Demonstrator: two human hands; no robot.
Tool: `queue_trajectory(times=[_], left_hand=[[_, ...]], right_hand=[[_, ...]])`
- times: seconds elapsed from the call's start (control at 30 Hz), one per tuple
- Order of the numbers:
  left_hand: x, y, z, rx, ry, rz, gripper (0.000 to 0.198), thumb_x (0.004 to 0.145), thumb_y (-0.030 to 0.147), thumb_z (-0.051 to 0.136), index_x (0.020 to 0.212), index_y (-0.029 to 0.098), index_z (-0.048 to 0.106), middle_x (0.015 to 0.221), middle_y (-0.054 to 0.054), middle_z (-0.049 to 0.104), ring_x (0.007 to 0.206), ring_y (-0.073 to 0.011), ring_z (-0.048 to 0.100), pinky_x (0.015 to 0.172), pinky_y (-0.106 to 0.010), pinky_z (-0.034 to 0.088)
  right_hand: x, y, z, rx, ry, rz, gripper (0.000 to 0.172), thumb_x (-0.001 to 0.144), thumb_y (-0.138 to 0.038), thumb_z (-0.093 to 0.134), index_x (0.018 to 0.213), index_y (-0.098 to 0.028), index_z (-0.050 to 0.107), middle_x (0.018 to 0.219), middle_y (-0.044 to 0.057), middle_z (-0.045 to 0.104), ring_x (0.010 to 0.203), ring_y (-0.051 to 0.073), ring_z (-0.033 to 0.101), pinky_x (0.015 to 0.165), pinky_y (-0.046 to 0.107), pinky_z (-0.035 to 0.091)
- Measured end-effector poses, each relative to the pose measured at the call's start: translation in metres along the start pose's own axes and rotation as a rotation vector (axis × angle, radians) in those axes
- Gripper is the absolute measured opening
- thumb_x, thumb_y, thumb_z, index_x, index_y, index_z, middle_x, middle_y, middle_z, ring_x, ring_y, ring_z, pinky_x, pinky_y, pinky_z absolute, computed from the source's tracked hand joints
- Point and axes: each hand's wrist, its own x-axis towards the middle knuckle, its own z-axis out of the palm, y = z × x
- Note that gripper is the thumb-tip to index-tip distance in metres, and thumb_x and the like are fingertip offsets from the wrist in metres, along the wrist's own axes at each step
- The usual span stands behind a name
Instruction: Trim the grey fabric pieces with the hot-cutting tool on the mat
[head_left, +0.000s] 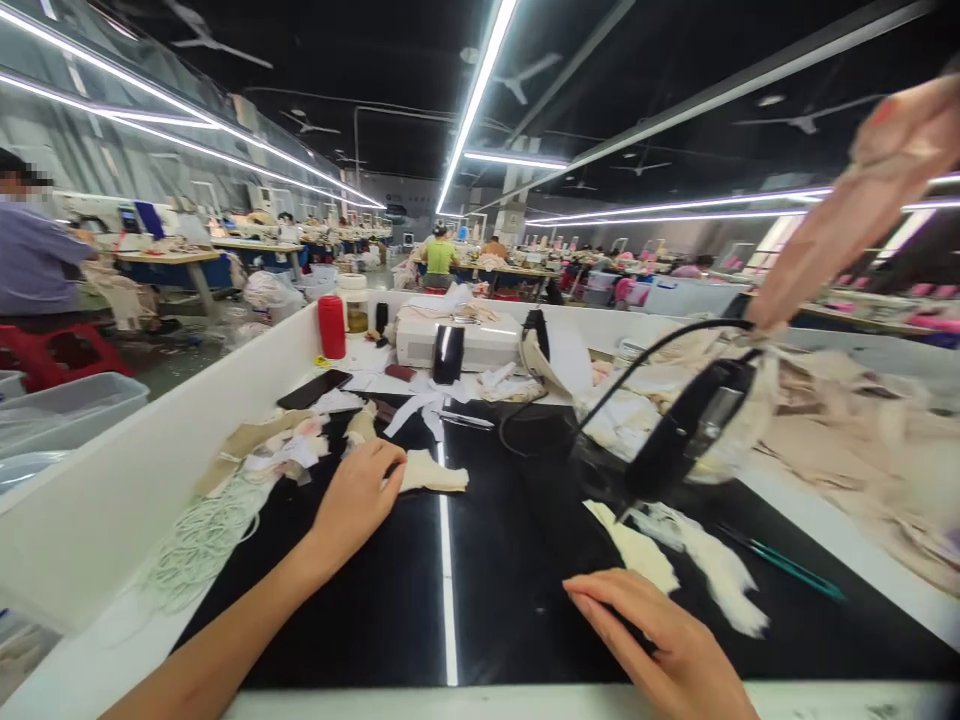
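My left hand (360, 495) has its thumb and fingers closed on the left end of a small cream fabric piece (439, 473) lying on the black mat (510, 560). Lower right, my right hand (660, 635) hovers over the mat's near part, thumb and index tips together in a pinch, with nothing visible between them. Just beyond it are a pale yellow fabric scrap (637, 550) and a white fluffy scrap (720, 570). Above these hangs a blurred black tool (682, 425) with a thin pointed tip and black cable, tied to a pinkish cloth strip (847, 215).
A teal pen-like tool (799, 570) lies right of the scraps. Beige fabric (840, 450) is piled at the right. Pale green cord (199, 550), a phone (315, 388), a red thread spool (331, 327) and a white machine (457, 338) line the left and back, inside a white raised edge (187, 440).
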Motion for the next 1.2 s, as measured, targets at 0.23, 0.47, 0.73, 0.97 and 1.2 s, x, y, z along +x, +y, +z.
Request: queue_trajectory(times=[0.23, 0.47, 0.73, 0.97, 1.2], left_hand=[[0.000, 0.011, 0.002, -0.027, -0.057, 0.203, 0.023, 0.106, 0.033, 0.046, 0.101, 0.024, 0.067, 0.103, -0.005, 0.071, 0.097, -0.0255, 0.070, 0.091, -0.040, 0.055], [-0.020, 0.061, 0.014, -0.056, -0.220, 0.472, 0.024, 0.109, 0.020, 0.046, 0.106, 0.023, 0.070, 0.102, -0.004, 0.073, 0.094, -0.0216, 0.071, 0.084, -0.034, 0.055], [-0.045, 0.136, 0.056, -0.078, -0.398, 0.634, 0.022, 0.105, 0.011, 0.053, 0.111, 0.021, 0.071, 0.097, -0.003, 0.073, 0.084, -0.0217, 0.069, 0.075, -0.035, 0.052], [-0.029, 0.189, 0.069, 0.237, -0.664, 0.540, 0.033, 0.110, 0.029, 0.057, 0.141, 0.018, 0.063, 0.110, -0.008, 0.074, 0.101, -0.0291, 0.073, 0.084, -0.042, 0.058], [-0.034, 0.189, 0.087, 0.234, -0.642, 0.509, 0.039, 0.111, 0.041, 0.055, 0.144, 0.021, 0.062, 0.111, -0.008, 0.072, 0.099, -0.0303, 0.072, 0.081, -0.045, 0.058]], right_hand=[[-0.034, 0.043, -0.046, -0.299, 0.128, 0.197, 0.042, 0.103, -0.062, 0.057, 0.104, -0.029, 0.083, 0.099, 0.007, 0.084, 0.087, 0.027, 0.081, 0.072, 0.036, 0.067], [-0.035, 0.036, -0.023, -0.271, 0.048, 0.174, 0.049, 0.111, -0.056, 0.042, 0.097, -0.028, 0.079, 0.093, 0.007, 0.078, 0.081, 0.025, 0.076, 0.073, 0.038, 0.060], [-0.033, 0.034, -0.022, -0.160, 0.022, 0.240, 0.032, 0.108, -0.038, 0.049, 0.098, -0.027, 0.078, 0.094, 0.007, 0.077, 0.085, 0.026, 0.074, 0.078, 0.039, 0.058], [-0.030, 0.030, -0.021, 0.012, 0.052, 0.370, 0.028, 0.102, -0.037, 0.056, 0.093, -0.030, 0.081, 0.093, 0.004, 0.076, 0.087, 0.024, 0.073, 0.080, 0.036, 0.057], [-0.027, 0.026, -0.020, 0.175, 0.124, 0.495, 0.025, 0.093, -0.043, 0.062, 0.083, -0.031, 0.082, 0.089, 0.003, 0.077, 0.086, 0.024, 0.072, 0.082, 0.036, 0.055]])
